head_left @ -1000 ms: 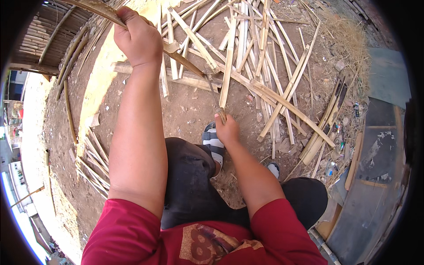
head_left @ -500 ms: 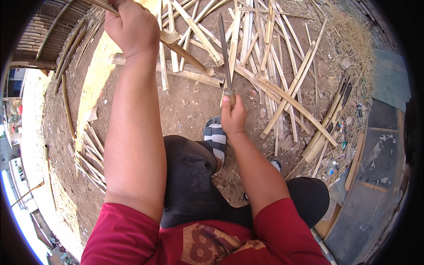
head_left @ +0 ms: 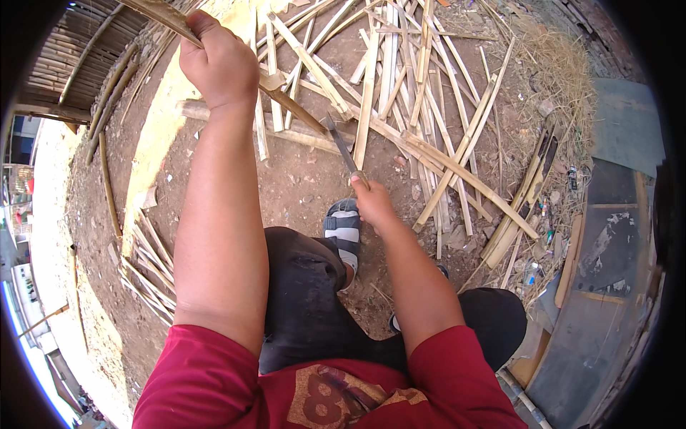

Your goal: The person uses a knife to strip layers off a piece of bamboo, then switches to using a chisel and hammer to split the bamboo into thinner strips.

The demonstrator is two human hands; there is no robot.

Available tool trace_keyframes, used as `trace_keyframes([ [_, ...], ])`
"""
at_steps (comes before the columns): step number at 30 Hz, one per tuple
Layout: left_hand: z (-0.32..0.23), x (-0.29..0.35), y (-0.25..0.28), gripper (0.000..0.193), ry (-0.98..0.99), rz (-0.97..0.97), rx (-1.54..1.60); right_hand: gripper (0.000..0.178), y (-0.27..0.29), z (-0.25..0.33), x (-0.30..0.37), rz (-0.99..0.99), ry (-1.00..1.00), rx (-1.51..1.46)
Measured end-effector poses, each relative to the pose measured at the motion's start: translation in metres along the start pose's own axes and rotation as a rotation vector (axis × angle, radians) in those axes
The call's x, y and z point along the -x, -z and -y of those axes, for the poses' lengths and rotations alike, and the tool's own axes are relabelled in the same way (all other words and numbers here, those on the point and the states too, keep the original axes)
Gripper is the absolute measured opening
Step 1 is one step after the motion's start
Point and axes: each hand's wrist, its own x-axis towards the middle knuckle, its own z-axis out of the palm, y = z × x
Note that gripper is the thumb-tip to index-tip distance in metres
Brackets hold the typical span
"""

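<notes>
My left hand (head_left: 221,61) is stretched far forward at the upper left, fingers wrapped round a split bamboo strip (head_left: 300,109) that slants down to the right. In front of my foot, my right hand (head_left: 373,204) grips the handle of a long knife (head_left: 341,145). The dark blade tilts up to the left, and its tip is at the strip's lower end; whether it cuts in or only touches I cannot tell. My palm hides part of the handle. Just behind that end, a thicker bamboo pole (head_left: 304,138) lies on the ground.
Many split bamboo slats (head_left: 366,107) lie crisscrossed ahead. More strips (head_left: 150,264) are at the left, and a darker bamboo bundle (head_left: 525,196) is at the right beside straw (head_left: 561,71). A grey board (head_left: 614,250) edges the far right. My sandalled foot (head_left: 343,232) is close below the knife.
The knife has swung down from nearly upright to a leftward tilt, its tip now at the strip's lower end. My right hand dropped slightly; my left hand still grips the strip.
</notes>
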Motion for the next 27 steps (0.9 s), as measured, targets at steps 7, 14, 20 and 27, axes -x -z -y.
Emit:
trace_keyframes([
  [7, -0.002, -0.001, 0.001, 0.049, 0.043, -0.032, 0.028, 0.05, -0.015, 0.038, 0.016, -0.353, 0.566, -0.1],
  [14, -0.002, 0.0, -0.004, 0.05, 0.1, -0.082, 0.006, 0.053, -0.019, -0.046, -0.005, -0.175, 0.257, 0.528],
  [20, 0.014, -0.008, 0.002, 0.051, -0.077, -0.056, -0.084, 0.05, -0.001, -0.008, -0.002, 0.24, -0.206, -0.454],
  [27, 0.0, 0.001, -0.007, 0.048, 0.055, -0.071, 0.044, 0.038, -0.007, 0.034, 0.003, -0.083, 0.397, -0.184],
])
